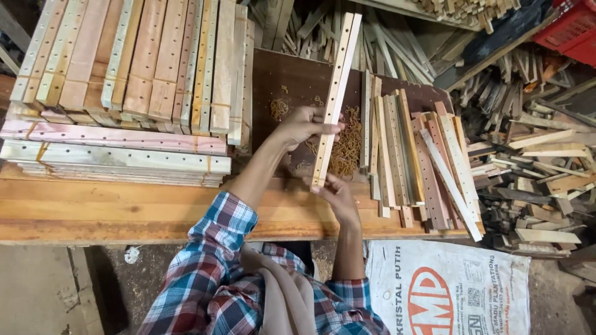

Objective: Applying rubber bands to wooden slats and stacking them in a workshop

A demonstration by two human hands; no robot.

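Pale drilled wooden slat [336, 93], long and flat, pinched by left hand [302, 126]; right hand [333, 190] seemingly grips its end.

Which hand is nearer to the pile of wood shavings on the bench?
The left hand. It grips the middle of the wooden slat just beside the shavings. The right hand holds the slat's lower end, below the pile.

left hand [302, 126] gripping, right hand [335, 190] pinching below
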